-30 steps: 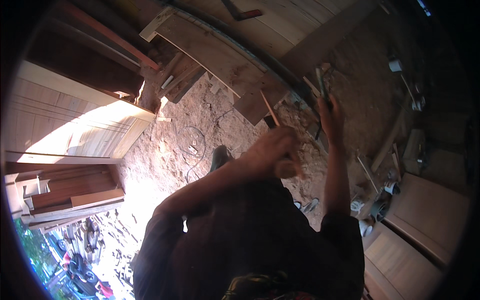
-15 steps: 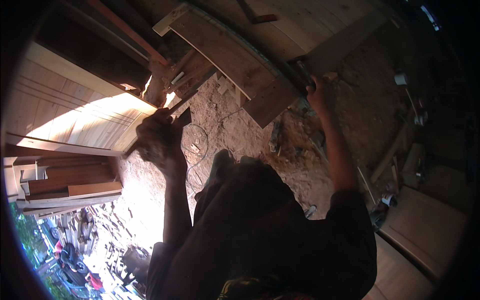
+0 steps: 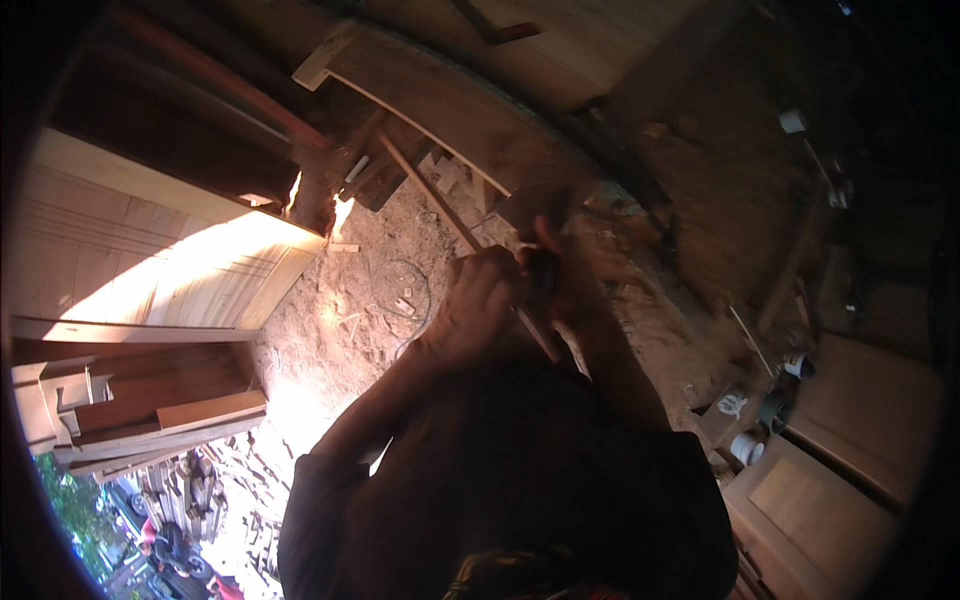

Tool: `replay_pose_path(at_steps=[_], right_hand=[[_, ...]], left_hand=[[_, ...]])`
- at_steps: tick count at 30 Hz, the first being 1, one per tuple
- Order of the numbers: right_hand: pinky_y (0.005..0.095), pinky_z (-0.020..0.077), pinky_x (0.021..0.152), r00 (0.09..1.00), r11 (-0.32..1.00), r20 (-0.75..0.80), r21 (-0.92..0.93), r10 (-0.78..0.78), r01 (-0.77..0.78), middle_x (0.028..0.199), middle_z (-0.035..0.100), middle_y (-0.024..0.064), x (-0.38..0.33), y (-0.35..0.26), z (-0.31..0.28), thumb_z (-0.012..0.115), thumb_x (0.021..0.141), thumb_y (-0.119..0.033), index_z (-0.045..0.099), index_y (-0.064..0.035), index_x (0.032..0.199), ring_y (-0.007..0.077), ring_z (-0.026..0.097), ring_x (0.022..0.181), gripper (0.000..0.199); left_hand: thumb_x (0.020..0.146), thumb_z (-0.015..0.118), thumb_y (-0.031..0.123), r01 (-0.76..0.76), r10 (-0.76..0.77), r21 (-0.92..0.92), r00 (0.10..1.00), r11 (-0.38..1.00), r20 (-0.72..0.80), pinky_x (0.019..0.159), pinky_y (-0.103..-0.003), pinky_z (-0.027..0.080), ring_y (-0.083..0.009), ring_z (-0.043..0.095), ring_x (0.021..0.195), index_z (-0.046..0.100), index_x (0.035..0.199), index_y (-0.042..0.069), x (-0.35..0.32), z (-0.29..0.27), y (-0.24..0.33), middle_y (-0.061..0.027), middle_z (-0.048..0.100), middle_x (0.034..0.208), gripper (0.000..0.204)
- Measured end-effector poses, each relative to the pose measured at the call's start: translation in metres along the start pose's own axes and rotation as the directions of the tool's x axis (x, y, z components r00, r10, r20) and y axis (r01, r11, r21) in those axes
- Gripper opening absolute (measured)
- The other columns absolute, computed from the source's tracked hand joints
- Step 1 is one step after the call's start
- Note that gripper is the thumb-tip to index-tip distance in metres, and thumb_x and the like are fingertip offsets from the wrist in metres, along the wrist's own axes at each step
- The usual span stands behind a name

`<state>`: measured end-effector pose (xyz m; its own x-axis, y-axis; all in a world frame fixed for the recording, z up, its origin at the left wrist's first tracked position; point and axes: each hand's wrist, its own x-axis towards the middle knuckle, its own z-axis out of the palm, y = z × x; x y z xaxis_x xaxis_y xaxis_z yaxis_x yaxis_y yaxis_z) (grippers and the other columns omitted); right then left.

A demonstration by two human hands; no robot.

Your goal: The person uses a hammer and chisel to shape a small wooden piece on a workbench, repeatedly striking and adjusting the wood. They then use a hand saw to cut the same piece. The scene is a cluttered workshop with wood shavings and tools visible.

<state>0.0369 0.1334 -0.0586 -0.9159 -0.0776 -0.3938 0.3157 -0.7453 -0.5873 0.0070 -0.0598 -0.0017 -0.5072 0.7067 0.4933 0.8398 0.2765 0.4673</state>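
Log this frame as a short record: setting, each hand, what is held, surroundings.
setting: sawdust-strewn workshop floor, sunlit at left
left hand: grip closed around a thin wooden stick
right hand: close beside the left, on the same stick; what it holds is blurred
ahead: curved plank
left side: panelled door, stacked boards
floor: wire loop

Both hands, left hand [image 3: 480, 300] and right hand [image 3: 562, 285], close together around a long thin wooden stick [image 3: 440, 205] just below the broad curved wooden plank [image 3: 450, 110].
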Motion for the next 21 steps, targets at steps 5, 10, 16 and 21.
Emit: replay_pose_path(at_steps=[5, 10, 16, 21], right_hand=[[0.0293, 0.0501, 0.057, 0.944, 0.806, -0.251, -0.591, -0.213, 0.025, 0.077, 0.063, 0.0020, -0.002, -0.006, -0.040, 0.069, 0.101, -0.033, 0.060, -0.0051, 0.116, 0.0111, 0.061, 0.063, 0.033], [0.0340, 0.0520, 0.060, 0.831, 0.350, -0.095, -0.928, -0.548, 0.125, 0.074, 0.064, 0.0062, -0.026, 0.046, -0.075, 0.066, 0.101, -0.029, 0.044, -0.0088, 0.151, 0.0165, 0.063, 0.062, 0.058], [0.0350, 0.0526, 0.060, 0.921, 0.771, -0.324, -0.636, -0.217, -0.042, 0.078, 0.064, 0.0095, -0.051, 0.075, -0.113, 0.059, 0.104, -0.018, 0.033, -0.0106, 0.162, 0.0179, 0.063, 0.063, 0.064], [0.0309, 0.0506, 0.058, 0.801, 0.136, 0.001, -0.985, -0.599, 0.103, 0.082, 0.063, 0.0086, -0.055, 0.070, -0.104, 0.057, 0.106, -0.018, 0.044, -0.0095, 0.157, 0.0131, 0.061, 0.063, 0.053]], left_hand=[[0.073, 0.091, 0.009, 0.203, -0.203, -0.020, 0.960, 0.979, -0.191, 0.091, -0.045, 0.043, -0.0360, 0.056, 0.108, 0.055, 0.104, 0.005, -0.024, -0.018, -0.029, -0.0165, 0.056, 0.111, 0.047], [0.080, 0.085, 0.001, 0.351, -0.332, -0.030, 0.851, 0.936, -0.407, 0.082, -0.044, 0.046, -0.0324, 0.055, 0.092, 0.055, 0.099, 0.004, -0.043, -0.033, -0.058, -0.0132, 0.056, 0.096, 0.036], [0.090, 0.076, -0.002, 0.463, -0.474, -0.133, 0.780, 0.876, -0.409, 0.073, -0.037, 0.049, -0.0238, 0.057, 0.082, 0.056, 0.099, 0.003, -0.049, -0.024, -0.061, -0.0101, 0.058, 0.093, 0.022], [0.093, 0.069, -0.009, 0.394, -0.408, -0.122, 0.818, 0.911, -0.405, 0.072, -0.036, 0.049, -0.0203, 0.056, 0.080, 0.054, 0.096, 0.002, -0.044, -0.020, -0.060, -0.0093, 0.060, 0.091, 0.018]])
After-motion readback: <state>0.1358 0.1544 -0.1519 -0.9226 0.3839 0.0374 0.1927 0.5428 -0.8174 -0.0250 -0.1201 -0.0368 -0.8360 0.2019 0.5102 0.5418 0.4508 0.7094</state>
